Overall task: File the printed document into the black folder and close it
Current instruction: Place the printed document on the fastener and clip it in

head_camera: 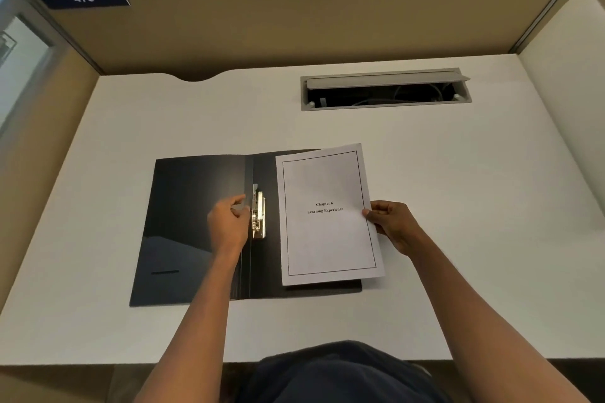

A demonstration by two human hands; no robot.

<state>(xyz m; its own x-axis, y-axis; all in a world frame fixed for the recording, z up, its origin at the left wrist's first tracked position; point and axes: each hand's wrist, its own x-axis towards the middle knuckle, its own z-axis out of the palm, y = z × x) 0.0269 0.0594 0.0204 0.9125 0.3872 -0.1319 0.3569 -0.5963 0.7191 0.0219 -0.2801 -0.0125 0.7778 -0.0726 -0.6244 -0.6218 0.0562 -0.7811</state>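
Note:
The black folder (183, 226) lies open flat on the white desk (458, 239). A metal clip (258, 216) stands along its spine. The printed document (327, 239), a white page reading "Chapter 6 Learning Experience", rests on the folder's right half, tilted slightly and overhanging the right edge. My left hand (229, 222) is at the clip, fingers curled against its lever. My right hand (393, 222) pinches the document's right edge, thumb on top.
A grey cable tray (386, 88) with its lid open is set into the desk at the back right. Tan partition walls (294, 16) enclose the desk on three sides. The desk's front edge is close to my body.

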